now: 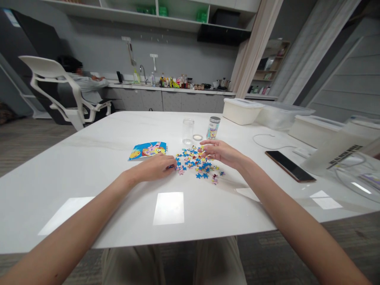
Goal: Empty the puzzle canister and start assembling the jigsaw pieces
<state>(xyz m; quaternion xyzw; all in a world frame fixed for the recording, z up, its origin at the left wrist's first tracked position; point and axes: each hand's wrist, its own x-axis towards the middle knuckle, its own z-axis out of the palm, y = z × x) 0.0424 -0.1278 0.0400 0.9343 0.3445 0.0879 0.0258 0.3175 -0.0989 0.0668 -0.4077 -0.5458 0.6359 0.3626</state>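
A loose pile of jigsaw puzzle pieces (203, 175), mostly blue with some yellow, pink and red, lies on the white table. At the pile's left edge my left hand (156, 167) rests low with curled fingers, and a small dark blue and red puzzle piece (171, 166) shows under the fingertips. My right hand (221, 152) hovers over the right side of the pile, its fingers stretched out and slightly apart. Behind my left hand lies a blue cartoon picture sheet (147, 151). Beyond the pile stand a clear jar (188, 132) and a cartoon-printed can (213, 127) with a lid.
A ring-like lid (197, 137) lies beside the jar. To the right are a phone (289, 166), a cable (268, 136), a translucent upright container (338, 152) and white storage boxes (241, 111). A person sits on a white chair (49, 75) by the counter (175, 97).
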